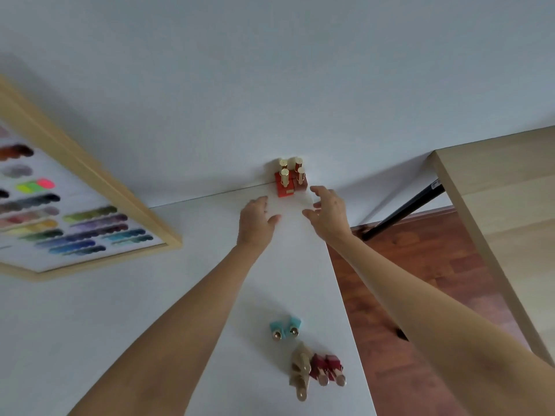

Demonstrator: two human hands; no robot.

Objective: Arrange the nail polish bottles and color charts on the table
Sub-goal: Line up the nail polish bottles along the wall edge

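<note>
Four red bottles [289, 178] stand upright, caps up; both hands [255, 219] [327, 216] open, empty beside them.

Right of the fingers: light wood side table [507, 187], black leg [402, 213] beneath, reddish wood floor [420, 265]; pale wall [270, 85] beyond.

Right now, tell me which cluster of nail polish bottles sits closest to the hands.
The orange-red gold-capped bottles against the wall, just beyond the left hand and right hand. The turquoise, beige and dark red bottles stand far nearer the camera.
</note>
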